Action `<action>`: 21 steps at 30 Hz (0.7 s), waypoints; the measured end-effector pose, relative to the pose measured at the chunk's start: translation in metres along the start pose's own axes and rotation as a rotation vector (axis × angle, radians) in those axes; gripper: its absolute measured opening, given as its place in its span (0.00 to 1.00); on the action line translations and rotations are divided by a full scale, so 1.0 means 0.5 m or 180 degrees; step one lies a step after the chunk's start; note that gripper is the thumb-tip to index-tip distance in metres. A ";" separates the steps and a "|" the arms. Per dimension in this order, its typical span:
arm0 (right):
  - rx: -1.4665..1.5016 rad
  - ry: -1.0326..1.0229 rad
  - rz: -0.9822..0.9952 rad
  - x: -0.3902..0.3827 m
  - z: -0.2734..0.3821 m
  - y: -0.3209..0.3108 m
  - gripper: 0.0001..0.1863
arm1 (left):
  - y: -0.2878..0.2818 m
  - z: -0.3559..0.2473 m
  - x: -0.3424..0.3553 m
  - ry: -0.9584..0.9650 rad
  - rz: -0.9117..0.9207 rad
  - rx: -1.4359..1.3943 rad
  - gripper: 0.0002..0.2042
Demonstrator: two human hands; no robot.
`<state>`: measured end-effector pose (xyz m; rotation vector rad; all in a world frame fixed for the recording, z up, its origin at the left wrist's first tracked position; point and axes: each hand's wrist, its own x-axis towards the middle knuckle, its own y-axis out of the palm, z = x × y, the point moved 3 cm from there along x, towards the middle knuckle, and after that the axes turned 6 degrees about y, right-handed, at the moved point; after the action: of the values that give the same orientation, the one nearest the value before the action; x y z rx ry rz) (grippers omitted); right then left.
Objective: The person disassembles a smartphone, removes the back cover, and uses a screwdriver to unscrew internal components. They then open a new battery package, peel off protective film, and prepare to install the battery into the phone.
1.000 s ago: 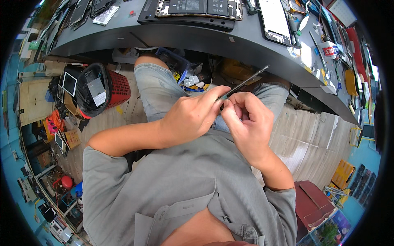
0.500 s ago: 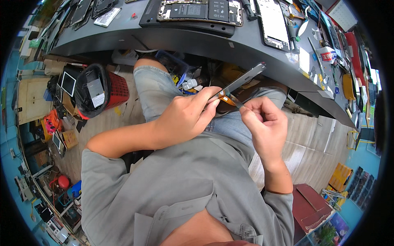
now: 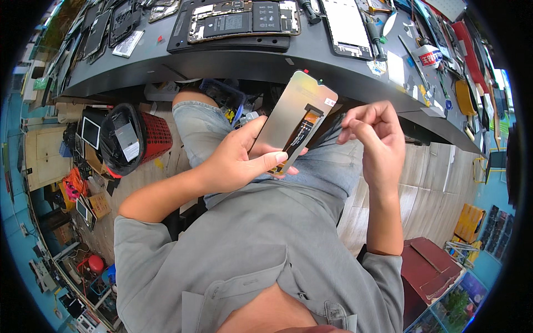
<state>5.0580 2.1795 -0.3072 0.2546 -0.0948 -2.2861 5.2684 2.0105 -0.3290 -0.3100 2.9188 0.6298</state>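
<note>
My left hand [image 3: 244, 158] grips the lower end of a phone screen panel [image 3: 286, 116], thumb on top and fingers beneath. Its silvery back faces up, with a dark and orange flex cable [image 3: 302, 133] along the right side and a small white label near the top right corner. To the right of the panel and apart from it is my right hand [image 3: 375, 133], raised with fingers curled and thumb and fingertips pinched together. Whatever may be between those fingertips is too small to make out. Both hands are above my lap, in front of the bench edge.
On the grey bench [image 3: 133, 69] an opened phone [image 3: 244, 22] lies on a black pad. A white-faced phone frame [image 3: 345, 28], a screwdriver [image 3: 376, 41] and a white tub [image 3: 427, 55] sit to its right. A red bin [image 3: 155, 133] with a black liner stands at my left.
The panel has turned from nearly edge-on to showing its silvery back. My right hand has moved away from it, to the right and slightly up. The view has shifted a little.
</note>
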 end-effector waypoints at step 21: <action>0.0248 0.0425 0.0390 -0.031 -0.048 0.054 0.12 | 0.009 0.008 0.016 0.0120 0.0194 0.0018 0.26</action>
<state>5.0929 2.1734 -0.3243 0.4297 -0.1274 -2.1401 5.2600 2.0147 -0.3324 -0.2357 2.9755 0.6310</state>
